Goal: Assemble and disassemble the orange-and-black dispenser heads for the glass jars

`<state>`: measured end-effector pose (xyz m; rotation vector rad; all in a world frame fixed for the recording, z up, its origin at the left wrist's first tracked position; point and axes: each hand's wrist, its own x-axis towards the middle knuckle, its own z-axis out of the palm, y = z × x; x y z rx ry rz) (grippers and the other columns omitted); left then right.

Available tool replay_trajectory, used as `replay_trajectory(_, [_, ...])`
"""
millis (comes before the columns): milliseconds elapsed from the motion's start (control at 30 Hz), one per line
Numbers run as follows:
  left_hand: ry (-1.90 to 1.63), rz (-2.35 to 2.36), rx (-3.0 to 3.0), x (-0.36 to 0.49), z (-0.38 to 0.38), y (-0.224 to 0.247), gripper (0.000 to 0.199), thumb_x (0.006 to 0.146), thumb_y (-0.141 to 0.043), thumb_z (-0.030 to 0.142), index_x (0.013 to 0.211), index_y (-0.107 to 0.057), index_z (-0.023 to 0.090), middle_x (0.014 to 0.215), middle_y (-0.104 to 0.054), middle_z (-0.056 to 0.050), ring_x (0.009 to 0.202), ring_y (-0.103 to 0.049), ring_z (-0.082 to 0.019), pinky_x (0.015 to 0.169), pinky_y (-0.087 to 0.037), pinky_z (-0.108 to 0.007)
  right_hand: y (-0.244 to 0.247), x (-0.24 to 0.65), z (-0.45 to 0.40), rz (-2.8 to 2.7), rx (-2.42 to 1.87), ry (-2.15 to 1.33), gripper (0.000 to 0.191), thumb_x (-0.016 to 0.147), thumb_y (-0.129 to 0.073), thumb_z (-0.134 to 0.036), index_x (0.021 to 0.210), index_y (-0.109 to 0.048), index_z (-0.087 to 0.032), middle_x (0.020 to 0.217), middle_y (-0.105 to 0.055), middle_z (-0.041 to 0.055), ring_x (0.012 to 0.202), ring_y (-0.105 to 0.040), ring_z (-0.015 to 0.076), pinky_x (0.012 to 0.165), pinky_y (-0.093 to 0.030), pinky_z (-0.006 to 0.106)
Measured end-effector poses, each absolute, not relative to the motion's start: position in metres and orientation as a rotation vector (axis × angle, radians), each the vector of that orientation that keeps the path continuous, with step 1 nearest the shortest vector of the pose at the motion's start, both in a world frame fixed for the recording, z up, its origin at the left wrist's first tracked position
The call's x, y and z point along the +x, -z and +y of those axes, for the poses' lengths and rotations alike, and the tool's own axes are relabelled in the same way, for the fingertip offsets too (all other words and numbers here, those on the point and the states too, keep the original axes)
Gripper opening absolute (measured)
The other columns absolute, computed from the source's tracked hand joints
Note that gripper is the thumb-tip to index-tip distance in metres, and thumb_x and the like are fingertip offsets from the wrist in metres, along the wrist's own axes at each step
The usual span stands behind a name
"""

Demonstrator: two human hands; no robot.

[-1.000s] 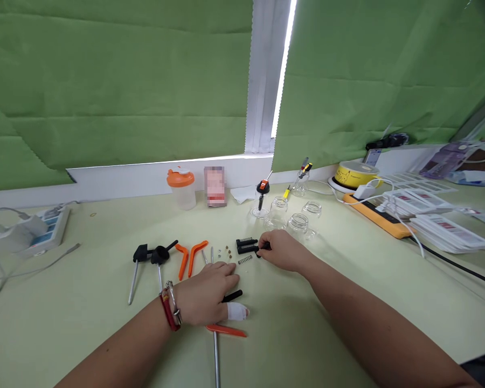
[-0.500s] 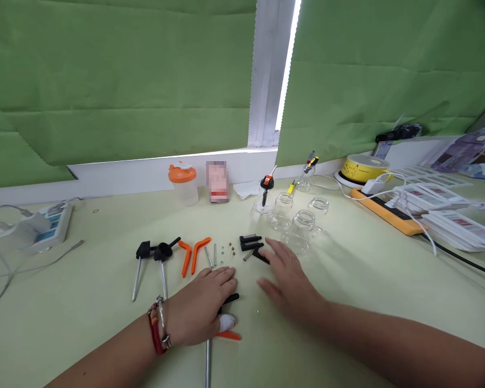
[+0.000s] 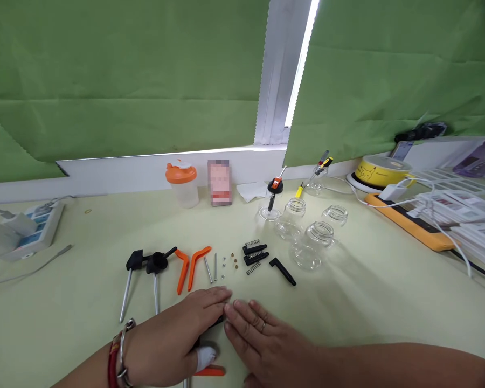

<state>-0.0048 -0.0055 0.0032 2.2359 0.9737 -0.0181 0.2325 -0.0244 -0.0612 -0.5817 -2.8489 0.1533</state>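
Right hand [image 3: 281, 350] drawn back beside left hand [image 3: 173, 339], fingers straight, released. Black part [image 3: 217, 322] pokes from under left hand, the nearer one, toward right fingertips; left's grip, can't tell.

No readable text: print on the yellow container [image 3: 382, 171] and white packs [image 3: 450, 206] is too small, the pink panel [image 3: 220, 182] pixelated

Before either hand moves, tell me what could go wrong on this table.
The tiny brown bits lie loose beyond the left hand and right hand; a careless sweep could scatter them. The springs lie on their sides and might roll if nudged. The glass jars stand close together, so a bump could knock one into another.
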Motion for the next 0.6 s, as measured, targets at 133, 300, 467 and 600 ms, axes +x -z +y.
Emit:
replay_trajectory(133, [0.069,0.964,2.250,-0.005,-0.004,-0.007,0.066,0.075,-0.060,0.029,0.137,-0.036,0.027,0.147,-0.031,-0.008,0.134,-0.027,-0.030,0.110,-0.029,-0.047,0.055,0.237,-0.017,-2.812,-0.792,-0.261,0.065,0.091,-0.040,-0.030,0.145,-0.010,-0.009,0.149,-0.007,0.0140,0.139,-0.008,0.0275,0.114,-0.018,0.043])
replay_trajectory(300, [0.055,0.973,2.242,-0.008,-0.004,-0.002,0.064,0.076,-0.060,0.028,0.136,-0.038,0.027,0.149,-0.028,-0.007,0.135,-0.025,-0.031,0.109,-0.030,-0.048,0.059,0.236,-0.005,-2.757,-0.908,-0.350,0.059,0.092,-0.038,-0.025,0.144,-0.016,-0.010,0.150,-0.007,0.0132,0.139,-0.006,0.0270,0.114,-0.018,0.046])
replay_trajectory(467, [0.064,0.948,2.255,-0.009,-0.003,-0.002,0.064,0.077,-0.059,0.028,0.137,-0.037,0.026,0.149,-0.026,-0.007,0.135,-0.025,-0.030,0.108,-0.030,-0.047,0.051,0.245,0.004,-2.424,-0.980,-0.727,0.051,0.093,-0.033,-0.022,0.143,-0.022,-0.016,0.151,-0.015,0.0100,0.139,-0.014,0.0222,0.113,-0.023,0.045])
replay_trajectory(600, [0.066,0.946,2.247,-0.010,-0.001,-0.003,0.065,0.077,-0.058,0.027,0.138,-0.036,0.028,0.150,-0.025,-0.005,0.135,-0.025,-0.030,0.108,-0.032,-0.046,0.041,0.253,0.011,-1.844,-1.008,-1.080,0.040,0.096,-0.031,-0.031,0.134,-0.040,-0.026,0.144,-0.035,0.0049,0.132,-0.033,0.0206,0.109,-0.031,0.045])
